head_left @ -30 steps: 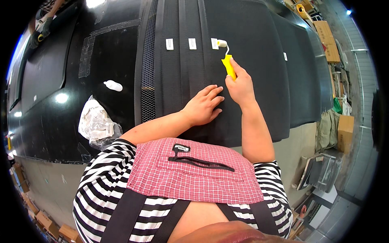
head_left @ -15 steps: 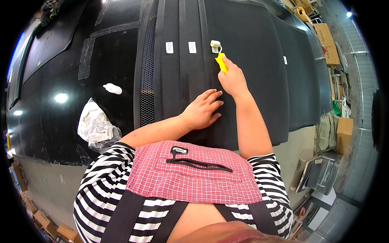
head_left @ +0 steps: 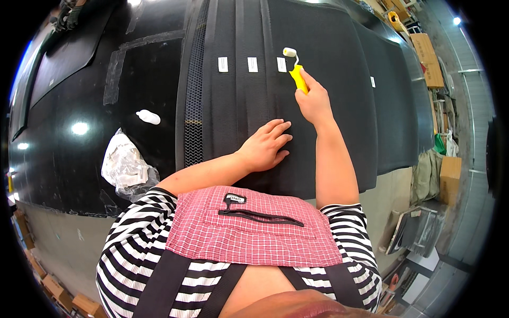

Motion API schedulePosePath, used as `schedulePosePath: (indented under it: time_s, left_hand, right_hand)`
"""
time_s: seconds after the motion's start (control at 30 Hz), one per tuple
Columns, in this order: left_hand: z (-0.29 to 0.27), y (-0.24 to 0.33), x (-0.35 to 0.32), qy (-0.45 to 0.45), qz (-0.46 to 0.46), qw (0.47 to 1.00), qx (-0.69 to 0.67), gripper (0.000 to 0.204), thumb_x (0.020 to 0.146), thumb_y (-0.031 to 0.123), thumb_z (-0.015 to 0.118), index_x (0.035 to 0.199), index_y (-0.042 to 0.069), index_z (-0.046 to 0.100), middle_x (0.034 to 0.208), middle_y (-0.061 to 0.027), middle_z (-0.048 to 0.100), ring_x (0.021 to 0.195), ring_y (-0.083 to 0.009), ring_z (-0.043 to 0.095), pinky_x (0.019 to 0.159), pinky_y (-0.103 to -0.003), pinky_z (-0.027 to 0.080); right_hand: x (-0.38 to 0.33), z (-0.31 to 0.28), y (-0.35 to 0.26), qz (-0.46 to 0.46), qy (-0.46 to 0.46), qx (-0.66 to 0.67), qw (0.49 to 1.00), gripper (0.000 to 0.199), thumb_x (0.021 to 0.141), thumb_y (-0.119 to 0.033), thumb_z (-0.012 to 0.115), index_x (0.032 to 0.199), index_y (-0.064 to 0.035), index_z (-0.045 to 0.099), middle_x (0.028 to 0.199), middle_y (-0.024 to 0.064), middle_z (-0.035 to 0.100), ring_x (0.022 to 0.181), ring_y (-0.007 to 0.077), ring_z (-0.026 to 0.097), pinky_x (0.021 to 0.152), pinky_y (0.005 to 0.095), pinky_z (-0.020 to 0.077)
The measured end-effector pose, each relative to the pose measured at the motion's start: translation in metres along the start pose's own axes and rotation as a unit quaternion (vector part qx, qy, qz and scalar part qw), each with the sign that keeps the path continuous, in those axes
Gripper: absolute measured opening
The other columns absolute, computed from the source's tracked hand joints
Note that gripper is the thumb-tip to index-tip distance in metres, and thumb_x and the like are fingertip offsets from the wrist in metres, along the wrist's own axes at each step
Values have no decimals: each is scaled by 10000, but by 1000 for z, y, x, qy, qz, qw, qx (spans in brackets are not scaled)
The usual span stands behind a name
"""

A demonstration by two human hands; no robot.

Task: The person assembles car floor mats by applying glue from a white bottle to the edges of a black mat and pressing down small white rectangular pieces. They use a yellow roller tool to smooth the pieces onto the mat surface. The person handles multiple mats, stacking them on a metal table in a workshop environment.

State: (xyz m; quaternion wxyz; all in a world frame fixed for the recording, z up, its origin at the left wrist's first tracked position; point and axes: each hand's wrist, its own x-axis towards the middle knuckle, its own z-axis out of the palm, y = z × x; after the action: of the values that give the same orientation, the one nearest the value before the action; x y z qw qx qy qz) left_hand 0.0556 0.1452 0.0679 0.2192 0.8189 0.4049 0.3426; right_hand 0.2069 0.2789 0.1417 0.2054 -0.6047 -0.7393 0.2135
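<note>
My right hand [head_left: 315,100] is closed round the yellow handle of a small paint roller [head_left: 299,79]. Its white roller head lies just up and to the right of a white label [head_left: 281,64], apart from it. Two more white labels, a middle one [head_left: 252,64] and a left one [head_left: 222,64], line up beside it on overlapping black mats [head_left: 323,47]. My left hand [head_left: 266,144] rests flat on the mats, fingers spread, holding nothing.
On the glossy black table [head_left: 154,79] to the left lie a small white bottle-shaped object [head_left: 148,116] and a clear plastic bag [head_left: 126,161] with white contents. Another person's gloved hand [head_left: 68,18] shows at the far left. Cardboard boxes [head_left: 427,59] stand at the right.
My right hand has moved the roller slightly right, off the rightmost label, which now shows fully. My left hand has stayed almost still. The gloved hand at far left has shifted.
</note>
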Motion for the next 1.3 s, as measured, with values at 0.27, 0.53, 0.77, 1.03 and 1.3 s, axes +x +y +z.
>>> schedulePosePath:
  time_s: [0.27,0.53,0.77,1.03,1.3]
  left_hand:
    - [0,0,1,3,5,1000,-6,432,828,197,757,1218,54,637,1451,-180,500,1381,-370,428,1152,-443,374]
    - [1,-1,0,4,3,1000,-9,421,835,199,751,1212,51,640,1445,-183,505,1376,-372,435,1153,-445,374]
    - [0,0,1,-1,-1,1000,-6,421,838,202,748,1215,50,638,1446,-181,505,1379,-370,432,1153,-446,373]
    - [0,0,2,-5,-2,1000,-9,417,843,206,746,1218,56,639,1449,-179,503,1385,-368,426,1156,-448,369]
    - [0,1,1,-1,1,1000,-1,426,834,204,754,1215,56,639,1449,-177,502,1382,-366,429,1150,-447,378]
  right_hand:
    - [-9,10,10,-3,-3,-81,997,576,862,-140,567,1428,-38,539,1247,224,652,1112,366,648,983,410,502]
    - [-12,16,19,-22,-3,-100,995,591,870,-171,566,1458,-143,510,1173,210,639,1080,388,633,929,455,515]
    - [-11,8,25,-41,35,-72,996,568,870,-172,575,1436,-139,540,1138,210,642,1056,390,644,922,464,519]
    - [-18,6,12,-2,-26,-147,989,593,884,-182,577,1471,-171,493,1147,190,636,1041,371,653,907,460,529]
    - [3,16,4,19,-18,-178,984,587,896,-186,565,1475,-142,478,1127,191,640,1046,363,654,904,462,528]
